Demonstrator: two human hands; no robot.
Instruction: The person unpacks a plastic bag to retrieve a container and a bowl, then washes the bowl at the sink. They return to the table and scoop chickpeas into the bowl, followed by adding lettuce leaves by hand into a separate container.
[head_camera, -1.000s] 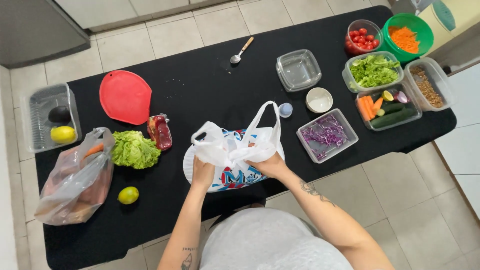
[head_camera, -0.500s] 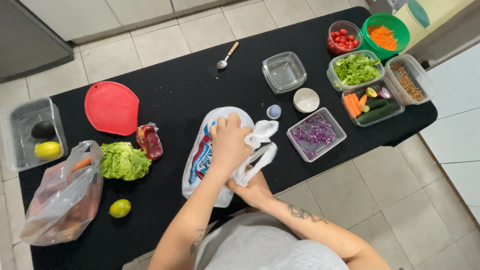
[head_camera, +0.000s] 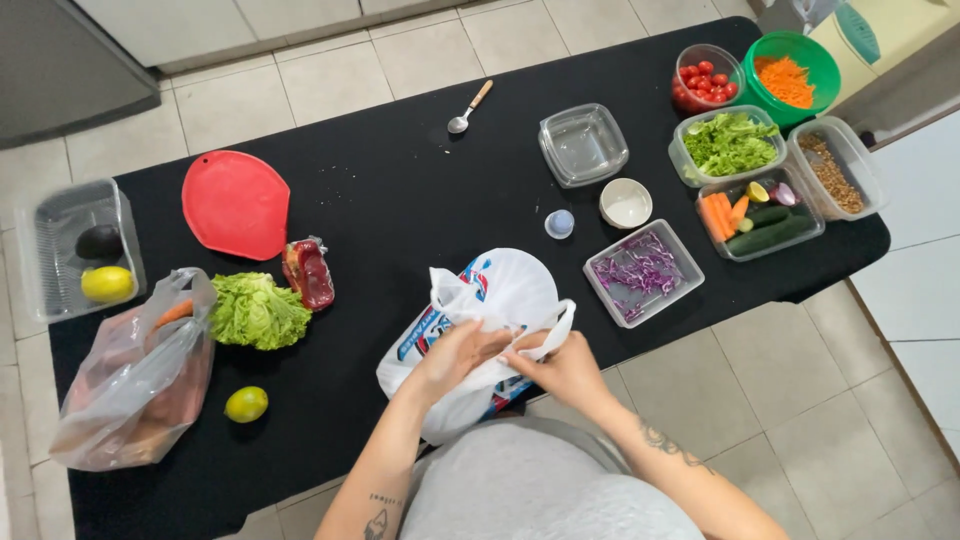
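While crumpled and printed blue and red, the white plastic bag (head_camera: 490, 320) sits clutched in both hands' (head_camera: 455, 352) closed grip.

White plastic bag (head_camera: 480, 330) with blue and red print, lower centre, clear plastic bag (head_camera: 130, 385) lower left, red wrapped packet (head_camera: 308, 272) left of centre

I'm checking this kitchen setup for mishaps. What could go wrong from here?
The white plastic bag that the left hand and right hand grip overhangs the table's near edge, so it might slide off. The lime lies loose near that edge and could roll off.
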